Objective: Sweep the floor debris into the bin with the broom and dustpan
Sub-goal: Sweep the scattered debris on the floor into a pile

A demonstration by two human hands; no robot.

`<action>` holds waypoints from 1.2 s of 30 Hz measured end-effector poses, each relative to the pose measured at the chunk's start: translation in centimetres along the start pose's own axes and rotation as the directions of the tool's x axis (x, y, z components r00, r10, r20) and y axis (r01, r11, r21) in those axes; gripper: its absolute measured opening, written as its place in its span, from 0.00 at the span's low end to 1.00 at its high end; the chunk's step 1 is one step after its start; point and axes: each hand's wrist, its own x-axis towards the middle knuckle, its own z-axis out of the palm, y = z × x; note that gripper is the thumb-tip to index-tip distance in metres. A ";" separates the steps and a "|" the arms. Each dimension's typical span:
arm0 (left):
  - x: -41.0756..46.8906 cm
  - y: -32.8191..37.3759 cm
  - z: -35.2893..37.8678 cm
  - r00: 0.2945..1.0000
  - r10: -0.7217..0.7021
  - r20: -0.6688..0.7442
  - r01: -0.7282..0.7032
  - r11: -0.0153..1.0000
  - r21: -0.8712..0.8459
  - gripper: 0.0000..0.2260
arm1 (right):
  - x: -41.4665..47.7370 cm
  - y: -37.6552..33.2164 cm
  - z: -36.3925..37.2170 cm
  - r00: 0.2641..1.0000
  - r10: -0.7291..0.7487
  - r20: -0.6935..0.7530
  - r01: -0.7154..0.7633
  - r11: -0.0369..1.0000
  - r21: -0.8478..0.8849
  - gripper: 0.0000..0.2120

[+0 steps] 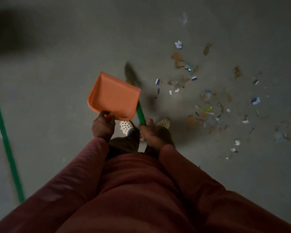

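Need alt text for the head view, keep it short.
Seen from above, a person's left hand holds an orange dustpan and the right hand grips a green-handled broom. Debris lies scattered on the grey floor to their right.

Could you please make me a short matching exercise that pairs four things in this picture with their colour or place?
Things:
1. dustpan
2. broom handle
3. debris
4. shoe

Descriptions:
A. green, gripped by the right hand
B. scattered on the floor, to the person's right
C. orange, held by the left hand
D. white with holes

Pairs: 1-C, 2-A, 3-B, 4-D
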 end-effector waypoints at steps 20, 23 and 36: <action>-1.3 8.0 5.6 1.000 0.009 0.027 -0.013 0.991 0.136 0.15 | 6.6 3.8 -11.8 0.955 0.050 -0.293 -0.030 0.997 0.072 0.36; -1.2 10.6 6.4 0.999 -0.004 0.038 -0.001 0.991 0.132 0.15 | 1.5 1.7 -13.9 0.986 -0.135 -0.099 0.109 0.965 -0.237 0.33; -0.4 18.8 10.9 1.000 -0.002 0.004 0.002 0.992 0.126 0.14 | 13.1 -3.2 -22.2 0.999 0.027 -0.043 -0.030 0.997 -0.075 0.18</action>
